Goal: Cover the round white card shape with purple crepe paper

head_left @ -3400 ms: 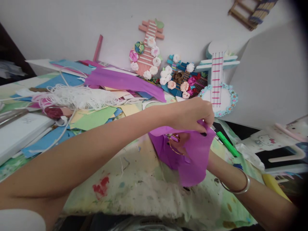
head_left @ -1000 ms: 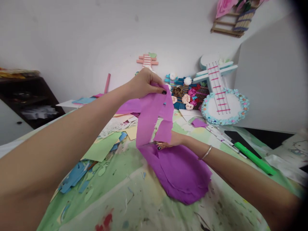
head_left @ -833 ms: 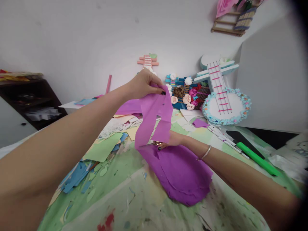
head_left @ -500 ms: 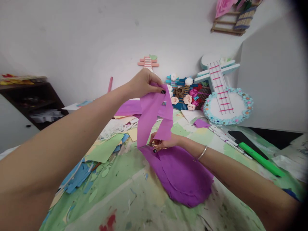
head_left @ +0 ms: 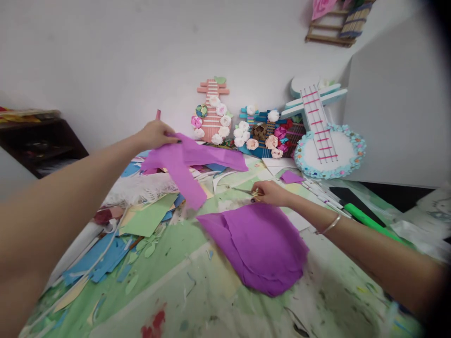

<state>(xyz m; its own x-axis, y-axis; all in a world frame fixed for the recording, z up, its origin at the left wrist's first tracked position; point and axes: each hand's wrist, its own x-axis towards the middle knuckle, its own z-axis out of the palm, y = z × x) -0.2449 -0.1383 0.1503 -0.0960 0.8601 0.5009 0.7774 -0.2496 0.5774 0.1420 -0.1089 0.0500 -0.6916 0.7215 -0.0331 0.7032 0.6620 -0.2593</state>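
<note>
My left hand is closed on a strip of purple crepe paper, held by its top over the paper scraps on the left. The strip hangs down, and its lower end is slightly blurred. My right hand grips a pair of scissors by gold-coloured handles, with the blades pointing left. Just below the right hand, a larger folded piece of purple crepe paper lies on the table. Another purple paper piece lies behind the strip, near the wall.
Blue and green paper scraps cover the table's left side. Decorated guitar-shaped crafts, one pink and one white and light blue, lean against the wall. A green cutter lies at the right. A dark shelf stands at the left.
The strip has come away from the large folded piece, and my left hand has carried it left and down. My right hand has moved right with the scissors, off the paper.
</note>
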